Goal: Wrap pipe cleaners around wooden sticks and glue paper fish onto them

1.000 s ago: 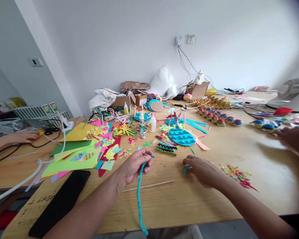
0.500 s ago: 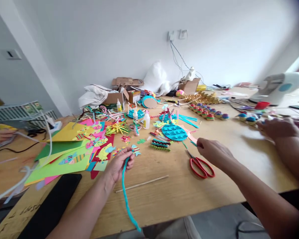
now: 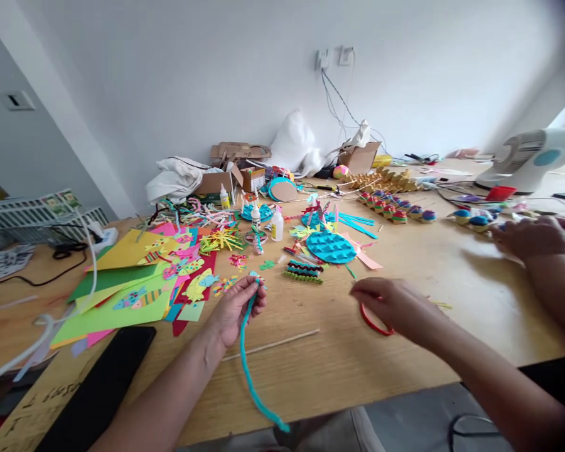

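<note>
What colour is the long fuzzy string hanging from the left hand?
The fuzzy string is turquoise, a bright blue-green; see it in the head view.

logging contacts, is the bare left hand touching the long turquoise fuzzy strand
Touching: the head view shows the left hand pinching the turquoise strand, no gap between them.

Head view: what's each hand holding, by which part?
Left hand: turquoise cord, pinched near its upper end; hold on the small blue piece there unclear. Right hand: over a red loop, grip cannot be told.
</note>
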Demonstrator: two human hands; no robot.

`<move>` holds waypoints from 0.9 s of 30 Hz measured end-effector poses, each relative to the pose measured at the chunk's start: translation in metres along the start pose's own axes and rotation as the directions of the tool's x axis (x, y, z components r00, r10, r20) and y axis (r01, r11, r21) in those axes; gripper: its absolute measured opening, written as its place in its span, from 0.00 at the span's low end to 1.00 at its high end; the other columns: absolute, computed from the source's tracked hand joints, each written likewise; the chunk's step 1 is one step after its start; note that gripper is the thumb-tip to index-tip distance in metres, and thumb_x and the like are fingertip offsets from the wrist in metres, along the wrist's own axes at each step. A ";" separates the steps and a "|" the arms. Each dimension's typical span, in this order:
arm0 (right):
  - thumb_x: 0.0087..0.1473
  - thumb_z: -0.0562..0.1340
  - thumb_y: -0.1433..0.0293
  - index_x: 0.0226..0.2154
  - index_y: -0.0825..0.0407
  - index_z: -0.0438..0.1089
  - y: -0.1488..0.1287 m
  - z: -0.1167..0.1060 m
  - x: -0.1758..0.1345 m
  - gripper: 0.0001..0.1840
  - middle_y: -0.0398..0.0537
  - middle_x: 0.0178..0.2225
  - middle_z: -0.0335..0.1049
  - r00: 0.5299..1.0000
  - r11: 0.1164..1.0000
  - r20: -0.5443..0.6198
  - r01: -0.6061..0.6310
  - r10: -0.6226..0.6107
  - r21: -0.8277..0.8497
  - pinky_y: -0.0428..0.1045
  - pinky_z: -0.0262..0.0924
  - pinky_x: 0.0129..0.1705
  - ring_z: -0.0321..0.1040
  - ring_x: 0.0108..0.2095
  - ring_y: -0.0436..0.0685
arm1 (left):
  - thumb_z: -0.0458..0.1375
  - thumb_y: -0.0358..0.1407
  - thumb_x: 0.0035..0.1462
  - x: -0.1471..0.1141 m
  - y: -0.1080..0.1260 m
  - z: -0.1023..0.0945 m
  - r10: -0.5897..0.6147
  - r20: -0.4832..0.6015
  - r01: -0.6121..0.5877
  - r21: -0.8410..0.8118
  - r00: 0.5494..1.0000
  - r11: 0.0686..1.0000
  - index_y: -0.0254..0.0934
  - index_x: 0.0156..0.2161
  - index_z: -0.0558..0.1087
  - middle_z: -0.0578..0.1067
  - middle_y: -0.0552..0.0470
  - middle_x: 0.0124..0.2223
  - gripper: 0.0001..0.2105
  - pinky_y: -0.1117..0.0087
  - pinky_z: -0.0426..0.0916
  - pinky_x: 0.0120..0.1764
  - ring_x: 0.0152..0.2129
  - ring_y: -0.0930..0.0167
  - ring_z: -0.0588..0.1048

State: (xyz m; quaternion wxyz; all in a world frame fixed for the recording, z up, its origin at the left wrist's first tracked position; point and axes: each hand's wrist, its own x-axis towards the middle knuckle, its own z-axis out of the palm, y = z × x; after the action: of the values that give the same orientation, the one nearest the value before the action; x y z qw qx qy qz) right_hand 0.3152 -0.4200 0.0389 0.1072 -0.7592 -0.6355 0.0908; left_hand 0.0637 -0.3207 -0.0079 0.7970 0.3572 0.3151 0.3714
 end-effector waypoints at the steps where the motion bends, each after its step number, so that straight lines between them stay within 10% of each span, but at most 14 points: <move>1: 0.51 0.52 0.67 0.28 0.50 0.70 -0.020 0.005 0.000 0.12 0.44 0.27 0.71 0.989 0.979 0.072 0.113 -0.127 0.171 0.44 0.52 0.28 0.65 0.28 0.51 | 0.59 0.30 0.46 -0.001 -0.001 0.002 0.013 0.004 -0.013 -0.014 1.000 1.000 0.35 0.33 0.66 0.71 0.55 0.25 0.07 0.80 0.63 0.22 0.19 0.79 0.70; 5: 0.50 0.51 0.65 0.27 0.53 0.69 -0.086 0.037 0.007 0.13 0.43 0.25 0.68 0.915 0.772 0.146 0.223 -0.376 0.595 0.43 0.52 0.25 0.61 0.25 0.49 | 0.59 0.32 0.47 -0.005 -0.004 0.007 0.142 0.078 -0.136 -0.072 0.987 0.988 0.36 0.33 0.63 0.73 0.54 0.27 0.09 0.76 0.66 0.27 0.24 0.75 0.72; 12: 0.47 0.54 0.61 0.24 0.55 0.63 -0.126 0.067 0.031 0.13 0.42 0.19 0.65 0.889 0.355 0.240 -0.095 -0.391 0.930 0.41 0.51 0.20 0.60 0.18 0.45 | 0.55 0.38 0.50 -0.008 -0.002 0.006 0.337 0.097 -0.345 0.092 0.937 0.934 0.39 0.33 0.61 0.73 0.55 0.29 0.08 0.77 0.61 0.20 0.18 0.76 0.68; 19: 0.46 0.53 0.70 0.19 0.53 0.62 -0.112 0.058 0.046 0.08 0.41 0.18 0.64 0.944 0.689 0.164 0.083 -0.285 0.720 0.41 0.53 0.18 0.61 0.18 0.46 | 0.58 0.33 0.46 0.002 0.009 -0.005 0.608 0.063 -0.560 0.472 0.791 0.681 0.34 0.25 0.69 0.68 0.56 0.24 0.04 0.77 0.60 0.30 0.24 0.77 0.66; 27: 0.48 0.51 0.74 0.22 0.54 0.65 -0.106 0.050 0.038 0.10 0.41 0.19 0.66 0.930 0.863 0.033 0.326 -0.367 0.386 0.42 0.51 0.23 0.61 0.19 0.46 | 0.59 0.33 0.45 0.000 0.007 -0.003 0.394 0.025 -0.388 0.247 0.919 0.888 0.34 0.25 0.66 0.68 0.57 0.23 0.06 0.78 0.60 0.27 0.21 0.79 0.66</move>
State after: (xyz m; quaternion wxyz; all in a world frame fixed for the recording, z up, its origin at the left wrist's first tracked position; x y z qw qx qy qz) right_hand 0.2081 -0.3622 0.0207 0.2305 -0.5922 -0.7373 0.2292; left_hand 0.0593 -0.3165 -0.0041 0.6509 0.5049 0.2908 0.4867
